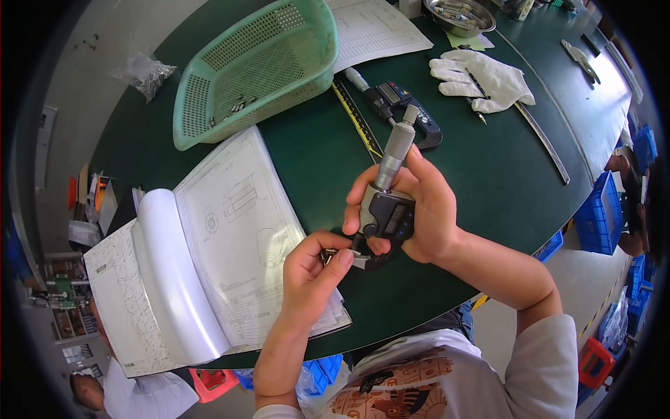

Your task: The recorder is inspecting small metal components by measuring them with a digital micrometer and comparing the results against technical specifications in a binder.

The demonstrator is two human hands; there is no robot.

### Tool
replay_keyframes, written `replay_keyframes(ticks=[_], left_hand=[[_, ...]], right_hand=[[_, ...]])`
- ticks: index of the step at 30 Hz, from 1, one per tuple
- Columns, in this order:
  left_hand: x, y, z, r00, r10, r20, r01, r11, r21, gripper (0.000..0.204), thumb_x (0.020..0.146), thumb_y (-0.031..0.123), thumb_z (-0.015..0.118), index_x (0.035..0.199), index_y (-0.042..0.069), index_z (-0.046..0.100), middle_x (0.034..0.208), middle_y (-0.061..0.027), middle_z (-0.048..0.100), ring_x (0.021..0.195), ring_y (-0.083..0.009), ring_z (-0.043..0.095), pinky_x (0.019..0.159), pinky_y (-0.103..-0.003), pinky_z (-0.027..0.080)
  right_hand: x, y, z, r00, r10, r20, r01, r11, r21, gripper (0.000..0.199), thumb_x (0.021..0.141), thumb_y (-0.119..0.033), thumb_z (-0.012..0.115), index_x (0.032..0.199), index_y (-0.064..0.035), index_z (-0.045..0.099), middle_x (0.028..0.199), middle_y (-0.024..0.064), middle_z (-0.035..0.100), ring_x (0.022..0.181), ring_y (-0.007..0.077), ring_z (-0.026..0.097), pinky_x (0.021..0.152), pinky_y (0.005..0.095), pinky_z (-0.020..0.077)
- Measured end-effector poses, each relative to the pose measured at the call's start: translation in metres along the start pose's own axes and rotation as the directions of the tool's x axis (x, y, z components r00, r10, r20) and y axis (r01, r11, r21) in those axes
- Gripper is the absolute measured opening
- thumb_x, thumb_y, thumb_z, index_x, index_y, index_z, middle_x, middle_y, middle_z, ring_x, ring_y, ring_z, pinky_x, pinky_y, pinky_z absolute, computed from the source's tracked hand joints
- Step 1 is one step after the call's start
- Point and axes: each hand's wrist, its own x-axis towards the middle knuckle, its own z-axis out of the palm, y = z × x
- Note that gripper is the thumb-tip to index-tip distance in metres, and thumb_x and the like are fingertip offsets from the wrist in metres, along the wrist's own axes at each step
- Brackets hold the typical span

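Note:
My right hand (pixel 434 206) is closed around a digital micrometer (pixel 395 152), its barrel pointing up and away from me. The thumb lies along the barrel, and the display side of the frame faces up. Low in front of it, my left hand (pixel 307 279) pinches a small metal part (pixel 326 256) between thumb and fingers, right beside the micrometer's jaws. Fingers hide most of that part, so I cannot tell whether the jaws touch it. Left of my hands lies an open binder (pixel 237 209) with technical drawings in clear sleeves.
A green plastic basket (pixel 262 91) with a few small metal parts stands far left. A second digital micrometer (pixel 412 115), a yellow-black ruler (pixel 357 119), a white glove (pixel 488 77), a steel ruler (pixel 544 143) and a metal bowl (pixel 460 24) lie beyond. A person (pixel 139 391) is at lower left.

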Motion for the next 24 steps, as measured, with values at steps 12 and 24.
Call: replay_keyframes(ticks=[12,24], left_hand=[[0.000,0.002,0.002,0.999,-0.034,0.020,0.033,0.999,0.024,0.012,0.080,0.004,0.055,0.088,-0.003,0.051,0.079,-0.0007,0.050,0.071,-0.0037,0.044,0.062,-0.017,0.035],[0.006,0.000,-0.013,0.998,-0.068,0.013,0.067,0.912,-0.404,0.018,0.082,0.010,0.039,0.096,0.000,0.045,0.081,-0.0092,0.051,0.060,-0.0118,0.046,0.052,-0.022,0.036]], right_hand=[[-0.001,0.001,-0.002,0.999,-0.031,0.041,0.033,0.998,-0.054,0.066,0.080,-0.060,0.018,0.081,-0.0024,0.050,0.069,0.0164,0.057,0.041,0.0161,0.047,0.039,0.0240,0.0388],[0.001,-0.001,-0.001,0.999,0.051,-0.003,-0.051,0.999,0.011,0.068,0.084,-0.055,0.010,0.084,-0.0003,0.050,0.066,0.0158,0.056,0.039,0.0172,0.044,0.038,0.0254,0.0381]])
